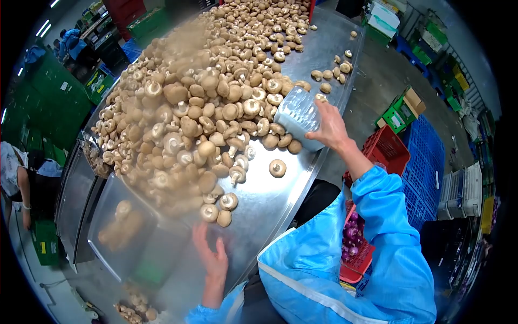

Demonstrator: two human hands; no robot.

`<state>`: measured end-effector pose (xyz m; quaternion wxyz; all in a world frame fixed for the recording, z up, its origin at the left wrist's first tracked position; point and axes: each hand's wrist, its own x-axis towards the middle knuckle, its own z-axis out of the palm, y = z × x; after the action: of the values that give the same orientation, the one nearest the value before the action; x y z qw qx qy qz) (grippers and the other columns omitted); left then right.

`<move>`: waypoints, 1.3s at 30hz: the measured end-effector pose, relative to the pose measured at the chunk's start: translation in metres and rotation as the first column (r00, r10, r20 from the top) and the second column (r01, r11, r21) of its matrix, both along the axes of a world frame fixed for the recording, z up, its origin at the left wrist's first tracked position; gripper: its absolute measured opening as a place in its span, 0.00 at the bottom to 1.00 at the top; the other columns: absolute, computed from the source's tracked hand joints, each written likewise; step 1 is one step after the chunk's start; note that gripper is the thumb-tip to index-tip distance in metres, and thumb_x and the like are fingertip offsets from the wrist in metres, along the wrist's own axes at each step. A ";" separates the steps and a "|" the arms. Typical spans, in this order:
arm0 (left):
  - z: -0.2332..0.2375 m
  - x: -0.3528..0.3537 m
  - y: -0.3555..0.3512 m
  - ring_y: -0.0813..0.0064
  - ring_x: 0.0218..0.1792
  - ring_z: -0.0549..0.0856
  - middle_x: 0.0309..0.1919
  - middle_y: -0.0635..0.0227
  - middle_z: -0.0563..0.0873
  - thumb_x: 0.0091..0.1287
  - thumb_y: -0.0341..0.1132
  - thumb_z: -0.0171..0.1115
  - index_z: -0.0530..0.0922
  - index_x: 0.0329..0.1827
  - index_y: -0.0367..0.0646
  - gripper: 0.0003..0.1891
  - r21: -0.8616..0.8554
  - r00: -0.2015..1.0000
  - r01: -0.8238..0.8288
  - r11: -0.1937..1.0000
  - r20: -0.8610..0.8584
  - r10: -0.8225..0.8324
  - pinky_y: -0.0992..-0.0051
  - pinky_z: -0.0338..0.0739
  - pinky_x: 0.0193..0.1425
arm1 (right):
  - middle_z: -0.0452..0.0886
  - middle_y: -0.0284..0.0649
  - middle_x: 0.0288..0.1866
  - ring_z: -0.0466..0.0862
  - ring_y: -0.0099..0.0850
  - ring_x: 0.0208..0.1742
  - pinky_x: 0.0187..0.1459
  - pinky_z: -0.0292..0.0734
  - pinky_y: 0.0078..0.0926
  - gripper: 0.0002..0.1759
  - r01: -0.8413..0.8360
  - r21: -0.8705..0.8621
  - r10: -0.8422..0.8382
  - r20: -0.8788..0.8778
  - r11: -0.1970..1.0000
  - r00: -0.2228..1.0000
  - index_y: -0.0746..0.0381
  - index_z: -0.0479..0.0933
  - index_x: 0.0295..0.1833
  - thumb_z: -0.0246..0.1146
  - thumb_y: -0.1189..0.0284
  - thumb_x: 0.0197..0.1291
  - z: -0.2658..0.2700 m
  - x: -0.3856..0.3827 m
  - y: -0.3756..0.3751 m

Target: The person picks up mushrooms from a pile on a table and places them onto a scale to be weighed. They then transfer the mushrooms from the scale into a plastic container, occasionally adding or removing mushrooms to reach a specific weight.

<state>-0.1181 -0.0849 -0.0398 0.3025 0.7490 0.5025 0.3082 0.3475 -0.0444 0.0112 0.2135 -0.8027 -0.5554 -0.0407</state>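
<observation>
A large heap of brown mushrooms (226, 102) covers the metal table (270, 200). At the table's right edge my right hand (330, 125) is wrapped round a stack of clear plastic trays (299, 116), which lies beside the heap. My left hand (212, 256) is near the front of the table, fingers apart and holding nothing, just below a few loose mushrooms (224, 217). A single mushroom (278, 168) sits apart on the bare metal. Left of my left hand is a clear plastic bin (102, 254) with some mushrooms in it, partly blurred.
Red crates (386, 150), one holding purple onions (353, 235), stand right of the table by a blue pallet (426, 162). A green box (399, 114) is behind them. At the far left a person (13, 173) bends near a green crate (46, 243). Others work in the back left.
</observation>
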 end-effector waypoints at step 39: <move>-0.058 -0.017 0.073 0.71 0.21 0.84 0.40 0.51 0.88 0.74 0.26 0.52 0.70 0.58 0.32 0.13 -0.920 0.696 0.131 0.368 0.350 0.627 0.78 0.78 0.21 | 0.85 0.49 0.38 0.82 0.29 0.19 0.17 0.74 0.26 0.25 -0.225 -0.267 -0.265 -0.963 0.937 0.037 0.71 0.62 0.71 0.46 0.77 0.71 -0.102 -0.247 -0.034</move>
<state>-0.1351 -0.0123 -0.0981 0.7547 0.2058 0.5588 0.2753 0.1003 -0.0785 -0.0909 0.3917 -0.6344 -0.2353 0.6235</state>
